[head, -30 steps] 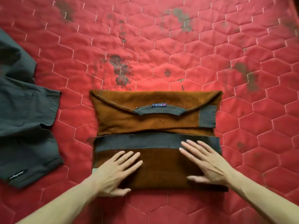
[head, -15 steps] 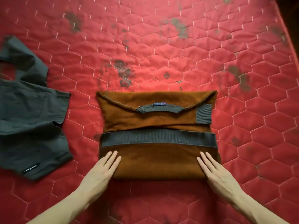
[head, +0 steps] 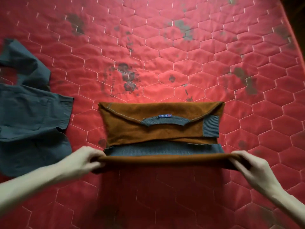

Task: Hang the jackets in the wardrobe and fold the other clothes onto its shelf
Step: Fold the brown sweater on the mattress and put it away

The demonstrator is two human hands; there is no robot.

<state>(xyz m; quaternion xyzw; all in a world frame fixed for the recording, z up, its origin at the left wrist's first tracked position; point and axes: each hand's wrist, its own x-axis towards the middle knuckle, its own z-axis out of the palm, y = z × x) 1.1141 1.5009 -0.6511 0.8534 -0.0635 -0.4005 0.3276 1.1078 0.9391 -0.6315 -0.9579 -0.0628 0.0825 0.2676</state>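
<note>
A: Worrying about anything here?

B: Worrying mostly about the fold springing apart. Lifting the near edge of the half-folded rust-brown knit sweater with grey ribbed trim (head: 162, 128) by its two corners only, so possibly letting the middle sag and the tucked sleeve with the grey cuff (head: 211, 126) slide out.

A: Gripping evenly, at least?

B: Looking even. Left hand (head: 82, 160) curling its fingers round the near-left corner, right hand (head: 252, 166) pinching the near-right corner, fabric pulled taut between them. Risking a skewed fold if one side travels further than the other, though, and a bunched grey hem band (head: 165, 150) underneath.

A: Lying where, relative to the hands?

B: Lying flat on the red quilted mattress with hexagon stitching (head: 165, 55), just beyond both hands, collar and small blue label (head: 165, 116) facing up at the far side. Only the near edge raised off the mattress.

A: Anything else nearby?

B: Resting well off to the left, a loose dark grey-blue short-sleeved shirt (head: 33, 113), not touching the sweater, near the left forearm. Possibly getting dragged if that arm swings wide. Not seeing any wardrobe or shelf.
</note>
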